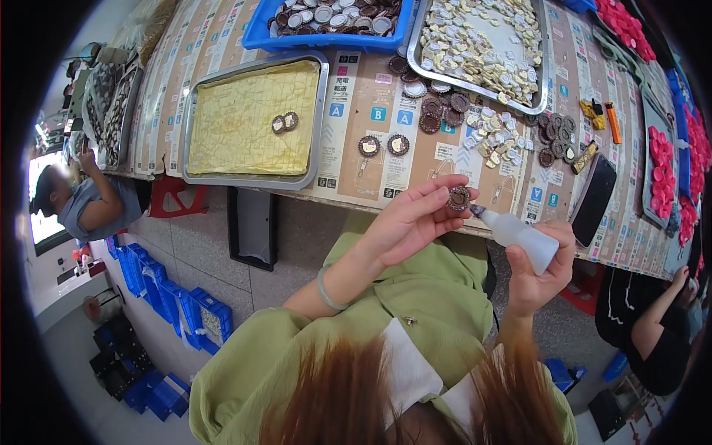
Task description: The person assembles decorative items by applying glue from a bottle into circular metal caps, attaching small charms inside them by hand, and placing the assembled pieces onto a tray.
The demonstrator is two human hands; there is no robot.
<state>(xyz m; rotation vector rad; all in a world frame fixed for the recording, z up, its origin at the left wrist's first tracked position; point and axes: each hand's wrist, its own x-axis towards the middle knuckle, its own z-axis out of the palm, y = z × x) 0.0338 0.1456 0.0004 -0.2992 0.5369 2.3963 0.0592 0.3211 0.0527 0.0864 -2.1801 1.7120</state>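
Observation:
My left hand [417, 219] pinches a small round brown piece with a beaded rim [458, 199] between thumb and fingers, above the table's front edge. Wrapped in my right hand [541, 267] is a white squeeze bottle [525, 239], tilted so that its dark tip points at the round piece. Whether the tip touches it I cannot tell. Just beyond my left hand lie two round pieces with pale cat-like faces, a left one [368, 146] and a right one [398, 144]. Loose pale face pieces [498, 137] and brown round pieces [555, 133] are heaped farther back.
A metal tray lined with yellow sheet [245, 111] bears two joined round pieces [285, 122]. Behind stand a blue bin [252, 37] and a metal tray of pale pieces [547, 74]. A dark phone [595, 199] and orange cutter [613, 122] lie right. Other people sit at both sides.

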